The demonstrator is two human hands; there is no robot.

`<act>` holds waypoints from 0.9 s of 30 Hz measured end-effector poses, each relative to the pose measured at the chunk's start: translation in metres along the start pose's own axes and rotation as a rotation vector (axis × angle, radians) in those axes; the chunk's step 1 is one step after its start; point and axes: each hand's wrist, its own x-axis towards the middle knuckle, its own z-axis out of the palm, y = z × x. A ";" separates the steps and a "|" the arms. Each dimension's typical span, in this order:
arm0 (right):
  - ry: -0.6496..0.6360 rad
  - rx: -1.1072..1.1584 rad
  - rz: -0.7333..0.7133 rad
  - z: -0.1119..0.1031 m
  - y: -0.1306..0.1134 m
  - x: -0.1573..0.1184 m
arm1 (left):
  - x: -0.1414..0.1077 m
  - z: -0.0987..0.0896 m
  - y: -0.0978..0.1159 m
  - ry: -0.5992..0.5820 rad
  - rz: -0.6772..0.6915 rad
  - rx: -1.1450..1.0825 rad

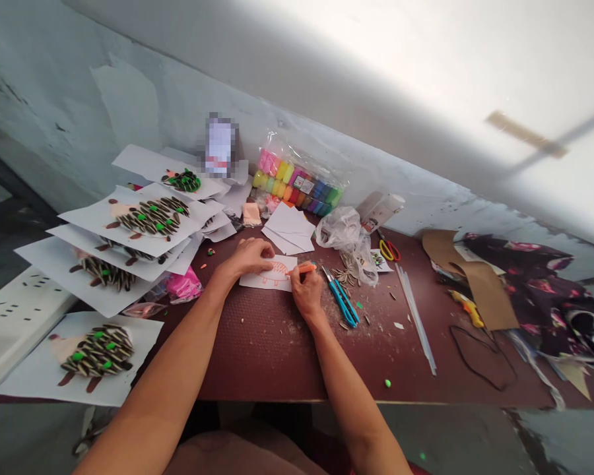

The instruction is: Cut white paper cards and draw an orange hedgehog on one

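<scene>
A small white paper card lies flat on the dark red table, bearing an orange drawing of a hedgehog-like animal with a striped body and legs. Across its upper left edge rests my left hand, fingers apart and pressing on the card, gripping nothing. My right hand is closed around an orange marker, which it holds at the right end of the drawing. The tip itself is hard to make out. Blue-handled scissors lie right of my right hand, beside scattered seeds.
Stacked sheets with seed hedgehogs stand at left, another sheet in front. Behind are blank cards, a clay pack and a plastic bag. Rightward lie red-and-yellow scissors, glue sticks, a glue gun and patterned cloth.
</scene>
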 end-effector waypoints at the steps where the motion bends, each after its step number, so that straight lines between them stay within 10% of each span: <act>1: -0.005 0.010 -0.002 0.000 -0.001 0.000 | 0.000 0.000 0.000 0.003 -0.001 0.000; 27: 0.048 0.176 0.034 -0.006 -0.012 0.002 | -0.009 -0.003 0.002 0.096 -0.104 0.134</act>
